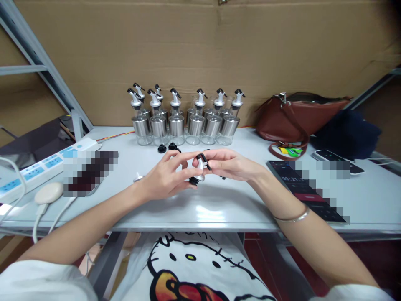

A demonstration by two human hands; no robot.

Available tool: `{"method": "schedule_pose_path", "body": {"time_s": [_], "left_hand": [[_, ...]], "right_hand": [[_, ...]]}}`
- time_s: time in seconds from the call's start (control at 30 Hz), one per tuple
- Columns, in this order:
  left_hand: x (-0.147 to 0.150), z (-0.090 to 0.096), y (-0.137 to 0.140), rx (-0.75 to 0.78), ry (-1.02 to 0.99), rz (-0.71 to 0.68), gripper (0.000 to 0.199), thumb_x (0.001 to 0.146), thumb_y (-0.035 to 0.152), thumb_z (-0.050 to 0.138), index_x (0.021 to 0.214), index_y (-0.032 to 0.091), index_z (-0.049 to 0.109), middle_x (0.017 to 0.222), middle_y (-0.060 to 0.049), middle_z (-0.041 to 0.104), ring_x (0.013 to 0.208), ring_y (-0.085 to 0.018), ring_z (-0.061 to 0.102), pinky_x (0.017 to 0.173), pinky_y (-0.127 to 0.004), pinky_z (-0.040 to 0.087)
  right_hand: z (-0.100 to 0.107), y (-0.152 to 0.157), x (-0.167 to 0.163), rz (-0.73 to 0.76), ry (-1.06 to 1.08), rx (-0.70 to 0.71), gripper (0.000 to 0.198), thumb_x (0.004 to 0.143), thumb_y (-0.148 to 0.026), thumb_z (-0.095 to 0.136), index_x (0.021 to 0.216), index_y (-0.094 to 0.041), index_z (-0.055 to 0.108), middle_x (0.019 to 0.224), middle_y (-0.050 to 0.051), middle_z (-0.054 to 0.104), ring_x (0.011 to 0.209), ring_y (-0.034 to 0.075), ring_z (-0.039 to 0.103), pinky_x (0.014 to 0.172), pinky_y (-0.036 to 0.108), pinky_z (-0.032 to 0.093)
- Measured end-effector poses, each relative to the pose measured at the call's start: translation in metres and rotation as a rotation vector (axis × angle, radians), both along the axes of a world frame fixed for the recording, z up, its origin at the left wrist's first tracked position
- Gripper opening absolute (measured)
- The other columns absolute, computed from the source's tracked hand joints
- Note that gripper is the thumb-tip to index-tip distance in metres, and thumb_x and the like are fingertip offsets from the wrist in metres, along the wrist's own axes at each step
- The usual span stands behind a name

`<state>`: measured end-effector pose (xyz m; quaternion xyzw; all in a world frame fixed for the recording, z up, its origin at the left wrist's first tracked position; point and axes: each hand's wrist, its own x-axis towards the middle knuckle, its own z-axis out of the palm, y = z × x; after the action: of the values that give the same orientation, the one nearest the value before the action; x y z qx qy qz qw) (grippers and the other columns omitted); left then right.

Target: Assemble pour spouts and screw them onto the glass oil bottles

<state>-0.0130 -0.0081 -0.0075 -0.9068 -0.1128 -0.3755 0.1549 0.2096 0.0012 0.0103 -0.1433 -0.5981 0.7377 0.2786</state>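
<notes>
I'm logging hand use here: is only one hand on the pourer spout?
No, the left hand and the right hand are both on the pourer spout, in front of the bottles.

Head Camera Looked Down Across a Table

The sole view faced forward and down from the wearer's head, near enough that the left hand and right hand sat mid-frame, shirt below, cardboard behind.

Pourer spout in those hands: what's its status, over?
Left hand, right hand: both on pourer spout. Held apart from bottles. Loose black stoppers beyond left hand, seemingly not blocking.
</notes>
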Motion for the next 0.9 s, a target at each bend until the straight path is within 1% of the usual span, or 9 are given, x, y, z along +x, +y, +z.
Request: {"method": "schedule_pose_path", "body": {"time_s": [0.13, 0.23, 0.43, 0.57, 0.67, 0.77, 0.9], "left_hand": [[0.0, 0.0, 0.0, 0.03, 0.003, 0.001, 0.025, 0.094, 0.037, 0.049, 0.113, 0.021, 0.052, 0.122, -0.015, 0.059, 0.079, -0.015, 0.06, 0.085, -0.034, 0.044], [0.0, 0.002, 0.0, 0.021, -0.002, -0.002, 0.026, 0.094, 0.039, 0.049, 0.11, 0.02, 0.054, 0.12, -0.014, 0.06, 0.079, -0.015, 0.06, 0.084, -0.034, 0.045], [0.001, 0.003, 0.001, 0.037, -0.007, 0.006, 0.026, 0.095, 0.04, 0.047, 0.112, 0.022, 0.053, 0.119, -0.014, 0.061, 0.094, -0.018, 0.062, 0.082, -0.033, 0.046], [0.0, 0.003, 0.001, 0.041, -0.027, 0.01, 0.023, 0.095, 0.038, 0.047, 0.111, 0.022, 0.052, 0.123, -0.014, 0.06, 0.087, -0.015, 0.063, 0.083, -0.033, 0.046], [0.0, 0.002, 0.002, 0.04, -0.028, -0.008, 0.023, 0.095, 0.036, 0.049, 0.11, 0.02, 0.052, 0.124, -0.017, 0.058, 0.083, -0.014, 0.064, 0.084, -0.034, 0.045], [0.0, 0.002, 0.003, 0.024, -0.029, -0.017, 0.025, 0.095, 0.039, 0.048, 0.11, 0.02, 0.05, 0.126, -0.017, 0.057, 0.08, -0.013, 0.064, 0.084, -0.035, 0.044], [0.002, 0.003, 0.001, -0.031, -0.044, -0.024, 0.029, 0.092, 0.044, 0.052, 0.108, 0.021, 0.049, 0.13, -0.018, 0.054, 0.077, -0.013, 0.063, 0.081, -0.034, 0.047]], "right_hand": [[-0.001, 0.0, 0.0, -0.009, -0.004, 0.033, 0.02, 0.082, -0.026, 0.069, 0.098, -0.013, 0.068, 0.087, 0.003, 0.065, 0.079, 0.01, 0.06, 0.077, 0.026, 0.05], [-0.002, 0.001, -0.001, 0.001, 0.004, 0.028, 0.02, 0.082, -0.024, 0.069, 0.098, -0.013, 0.068, 0.086, 0.002, 0.065, 0.077, 0.009, 0.059, 0.077, 0.025, 0.049], [-0.002, 0.0, -0.002, -0.028, 0.005, 0.019, 0.021, 0.081, -0.025, 0.07, 0.099, -0.014, 0.069, 0.088, 0.002, 0.064, 0.075, 0.008, 0.058, 0.077, 0.024, 0.049], [0.0, -0.001, -0.002, -0.027, -0.008, 0.03, 0.02, 0.082, -0.027, 0.069, 0.099, -0.016, 0.069, 0.088, 0.0, 0.064, 0.075, 0.007, 0.059, 0.079, 0.024, 0.049], [-0.001, -0.001, -0.003, -0.04, 0.003, 0.033, 0.022, 0.082, -0.029, 0.07, 0.101, -0.017, 0.069, 0.092, 0.001, 0.064, 0.081, 0.008, 0.061, 0.082, 0.023, 0.049], [-0.003, -0.002, -0.005, -0.031, 0.028, -0.002, 0.025, 0.082, -0.03, 0.069, 0.104, -0.018, 0.068, 0.096, 0.002, 0.065, 0.089, 0.01, 0.061, 0.087, 0.026, 0.049], [-0.007, -0.004, -0.011, -0.03, 0.055, -0.055, 0.021, 0.083, -0.028, 0.069, 0.101, -0.018, 0.068, 0.09, 0.0, 0.064, 0.083, 0.008, 0.061, 0.081, 0.024, 0.051]]}}
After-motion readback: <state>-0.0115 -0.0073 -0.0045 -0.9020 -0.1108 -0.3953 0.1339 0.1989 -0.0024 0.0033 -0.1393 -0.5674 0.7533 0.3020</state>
